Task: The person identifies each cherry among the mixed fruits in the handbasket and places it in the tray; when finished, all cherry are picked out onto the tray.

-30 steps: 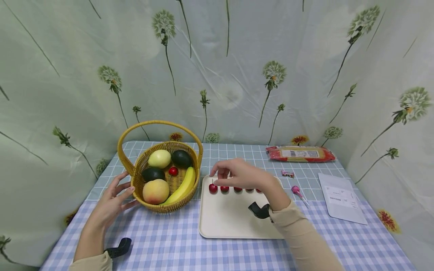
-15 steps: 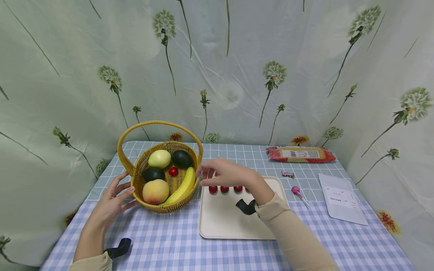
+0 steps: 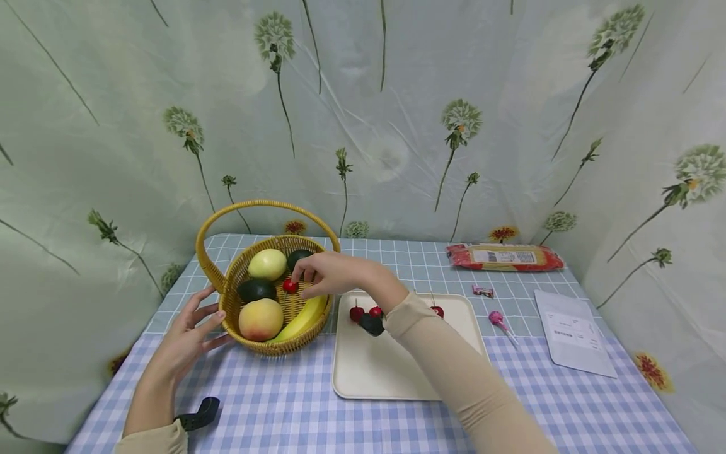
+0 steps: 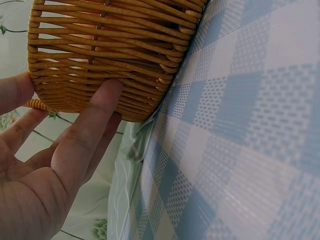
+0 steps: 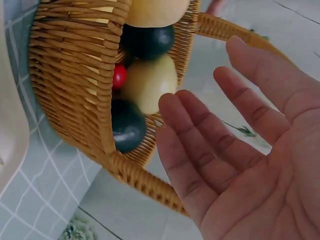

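A yellow wicker basket [image 3: 272, 348] with a tall hoop handle holds a peach [image 3: 261, 320], a banana [image 3: 303, 320], a pale yellow-green fruit [image 3: 267, 265], two dark green fruits [image 3: 256, 290] and a small red fruit [image 3: 290, 285]. My left hand [image 3: 184, 334] rests its spread fingers against the basket's left side. Over the basket's right half, my right hand [image 3: 340, 275] hovers with relaxed fingers, their tips overlapping the red fruit in the head view. Nothing shows in that palm in the right wrist view. Cherries [image 3: 356, 313] lie on the cream tray [image 3: 386, 372], some hidden behind my right arm.
Right of the tray are a pink lollipop [image 3: 496, 318] and a small wrapped candy [image 3: 483, 291]. A red-and-yellow packet [image 3: 505, 258] lies at the back right, a grey envelope [image 3: 573, 334] nearer. A floral curtain [image 3: 391, 126] hangs behind the checked tablecloth [image 3: 272, 410].
My right hand has moved left from above the tray's cherries to over the basket, its sleeve now crossing the tray. The left hand stays at the basket's side.
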`<state>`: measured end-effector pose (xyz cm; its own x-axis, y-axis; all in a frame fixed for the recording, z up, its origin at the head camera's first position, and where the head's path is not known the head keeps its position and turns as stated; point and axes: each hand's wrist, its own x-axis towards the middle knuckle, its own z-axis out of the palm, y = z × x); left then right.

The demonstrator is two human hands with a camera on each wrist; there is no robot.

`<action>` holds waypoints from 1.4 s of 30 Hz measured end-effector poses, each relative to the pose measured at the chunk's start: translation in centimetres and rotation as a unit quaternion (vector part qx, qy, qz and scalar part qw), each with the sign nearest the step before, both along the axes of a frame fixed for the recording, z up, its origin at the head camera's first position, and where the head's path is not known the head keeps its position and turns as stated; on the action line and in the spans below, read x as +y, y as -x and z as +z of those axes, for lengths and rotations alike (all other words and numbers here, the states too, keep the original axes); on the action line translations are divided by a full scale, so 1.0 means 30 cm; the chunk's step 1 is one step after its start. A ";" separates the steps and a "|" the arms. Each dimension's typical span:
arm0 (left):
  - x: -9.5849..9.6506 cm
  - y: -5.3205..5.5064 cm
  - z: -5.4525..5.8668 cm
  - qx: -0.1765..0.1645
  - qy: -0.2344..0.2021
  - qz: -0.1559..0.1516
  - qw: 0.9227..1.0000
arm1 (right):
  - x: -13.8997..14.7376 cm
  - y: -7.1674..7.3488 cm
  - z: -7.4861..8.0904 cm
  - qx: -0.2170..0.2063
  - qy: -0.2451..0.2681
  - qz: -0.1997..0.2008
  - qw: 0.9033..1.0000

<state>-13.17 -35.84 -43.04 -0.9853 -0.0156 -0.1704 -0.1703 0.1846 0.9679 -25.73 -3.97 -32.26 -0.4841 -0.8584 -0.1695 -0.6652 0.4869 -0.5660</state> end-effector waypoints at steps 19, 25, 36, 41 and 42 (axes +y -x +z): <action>0.001 0.001 0.002 0.008 -0.004 -0.005 1.000 | -0.235 0.100 -0.067 0.007 -0.169 -0.039 0.985; 0.000 0.001 0.003 0.011 -0.004 -0.005 1.000 | -0.269 0.122 -0.074 -0.014 -0.199 -0.051 0.979; -0.001 -0.001 0.002 0.012 -0.004 -0.006 1.000 | -0.298 0.103 -0.044 -0.020 -0.249 -0.070 0.966; -0.003 0.000 0.002 0.014 -0.009 -0.006 1.000 | -0.300 0.094 -0.049 -0.023 -0.254 -0.072 0.964; -0.004 0.001 0.002 0.014 -0.010 -0.006 1.000 | -0.299 0.093 -0.051 -0.026 -0.254 -0.073 0.964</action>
